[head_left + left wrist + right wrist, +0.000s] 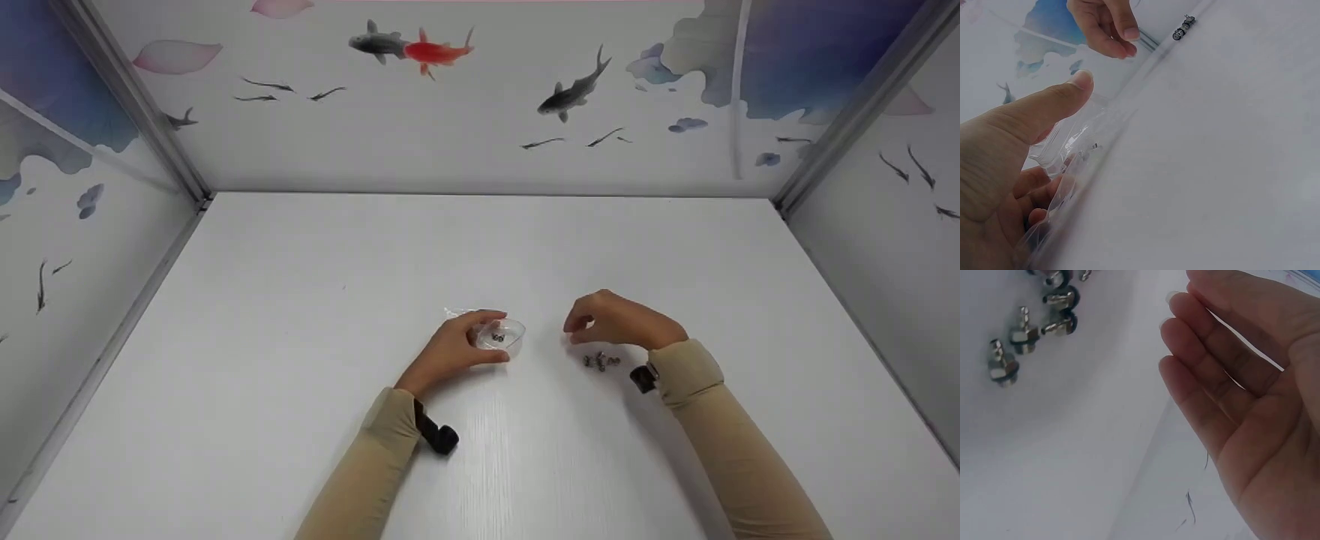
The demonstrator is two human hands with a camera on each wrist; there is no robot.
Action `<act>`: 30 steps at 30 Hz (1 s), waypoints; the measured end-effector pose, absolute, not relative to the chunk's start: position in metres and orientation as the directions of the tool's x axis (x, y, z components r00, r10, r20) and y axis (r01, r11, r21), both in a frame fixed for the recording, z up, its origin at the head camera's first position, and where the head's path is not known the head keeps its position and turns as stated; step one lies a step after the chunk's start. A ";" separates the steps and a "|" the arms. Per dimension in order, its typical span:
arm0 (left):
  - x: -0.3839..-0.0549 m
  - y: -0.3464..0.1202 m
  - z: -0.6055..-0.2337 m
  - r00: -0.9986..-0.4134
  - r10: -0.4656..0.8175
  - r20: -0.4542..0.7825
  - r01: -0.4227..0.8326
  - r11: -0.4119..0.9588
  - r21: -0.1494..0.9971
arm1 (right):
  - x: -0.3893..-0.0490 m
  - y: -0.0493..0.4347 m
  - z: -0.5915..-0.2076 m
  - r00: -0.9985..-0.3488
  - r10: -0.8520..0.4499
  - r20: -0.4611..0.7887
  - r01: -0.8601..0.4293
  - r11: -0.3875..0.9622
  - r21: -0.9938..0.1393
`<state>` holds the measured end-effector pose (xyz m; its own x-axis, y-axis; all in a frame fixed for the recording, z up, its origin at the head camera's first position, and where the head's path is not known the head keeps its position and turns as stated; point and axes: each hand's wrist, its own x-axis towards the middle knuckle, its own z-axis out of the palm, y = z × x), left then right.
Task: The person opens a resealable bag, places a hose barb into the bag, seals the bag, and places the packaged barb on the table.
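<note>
My left hand (452, 346) holds a small clear plastic cup (514, 330) between thumb and curved fingers. Inside the cup lie a few small metal pieces (498, 338). To the right, my right hand (626, 319) hovers over the table with its fingers gently bent; nothing shows between them. Just below that hand is a group of metal hose fittings (601, 361). In the right wrist view each fitting (1024, 333) has a narrow barbed end, a hex body and a dark ring. The left wrist view shows the cup (1075, 135) tilted under my thumb.
Crinkled clear plastic film (453, 311) lies behind the left hand. The white table (300, 262) is bordered by printed panels at the back (465, 135) and both sides.
</note>
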<state>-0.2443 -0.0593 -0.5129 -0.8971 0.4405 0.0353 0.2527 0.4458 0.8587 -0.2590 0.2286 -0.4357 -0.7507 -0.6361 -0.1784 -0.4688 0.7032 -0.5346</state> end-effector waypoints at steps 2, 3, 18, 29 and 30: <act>-0.244 -0.059 -0.513 -0.897 0.440 0.042 0.259 0.449 0.855 | -0.258 0.233 -0.436 -0.750 -0.633 -0.193 -0.459 0.708 -0.537; -0.244 -0.059 -0.513 -0.897 0.440 0.046 0.264 0.448 0.854 | -0.258 0.234 -0.436 -0.749 -0.631 -0.201 -0.454 0.710 -0.538; -0.244 -0.059 -0.511 -0.895 0.444 0.046 0.264 0.444 0.856 | -0.255 0.245 -0.442 -0.746 -0.595 -0.300 -0.396 0.758 -0.518; -0.244 -0.059 -0.513 -0.896 0.443 0.046 0.259 0.435 0.862 | -0.253 0.242 -0.445 -0.749 -0.589 -0.304 -0.383 0.759 -0.526; -0.244 -0.059 -0.513 -0.896 0.443 0.045 0.258 0.433 0.864 | -0.252 0.242 -0.445 -0.749 -0.588 -0.304 -0.381 0.758 -0.529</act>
